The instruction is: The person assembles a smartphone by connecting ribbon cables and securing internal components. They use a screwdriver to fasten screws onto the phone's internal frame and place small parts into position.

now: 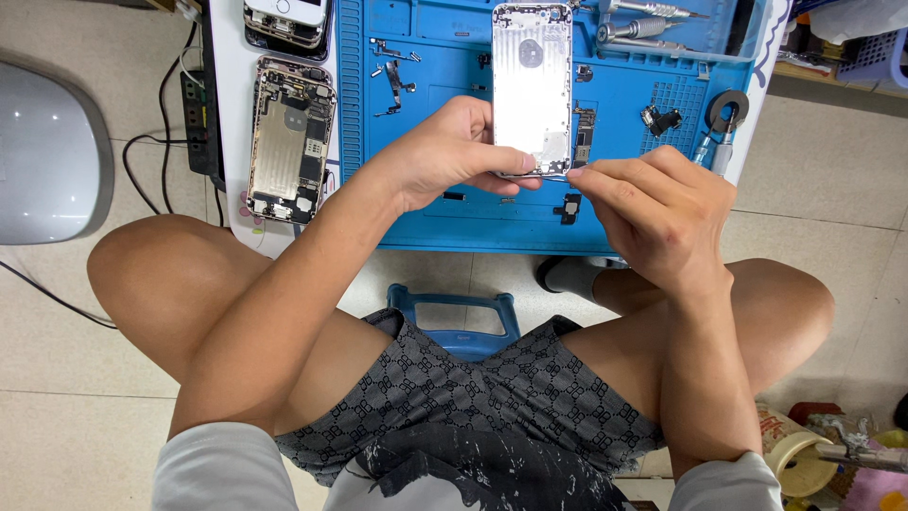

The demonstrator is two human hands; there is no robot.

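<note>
A silver phone rear housing point(531, 76) lies lengthwise over the blue work mat point(445, 57). My left hand point(445, 151) grips its near end, thumb under the bottom edge. My right hand point(653, 203) has its fingers pinched together at the housing's lower right corner; whatever is between the fingertips is too small to make out. Small dark phone parts point(584, 132) lie beside the housing on the mat.
An opened phone body point(289, 140) with exposed internals lies on the white strip left of the mat, another phone point(287, 19) behind it. Screwdrivers point(653, 11) and a tape roll point(726, 110) lie at the mat's right. A black power strip point(197, 114) is on the floor.
</note>
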